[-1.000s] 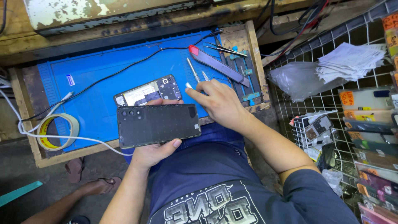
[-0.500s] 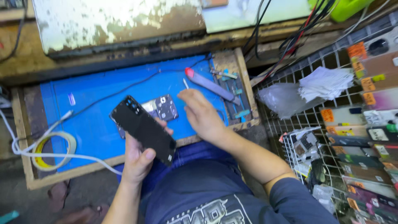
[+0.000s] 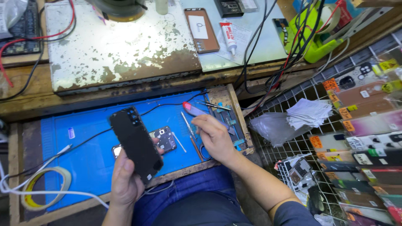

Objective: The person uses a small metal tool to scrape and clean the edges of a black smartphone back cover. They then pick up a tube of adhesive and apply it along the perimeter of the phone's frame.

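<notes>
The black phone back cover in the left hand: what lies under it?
Under the black back cover lies an opened phone on the blue mat; only its camera end shows, the rest is covered.

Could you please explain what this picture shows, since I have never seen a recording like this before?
A camera worn on a person's head looks down at their own two bare hands. The left hand holds up a black phone back cover. The right hand rests among thin hand tools at the right edge of a blue work mat. An opened phone lies on the mat behind the cover. A roll of tape and a white cable lie at the left.
</notes>
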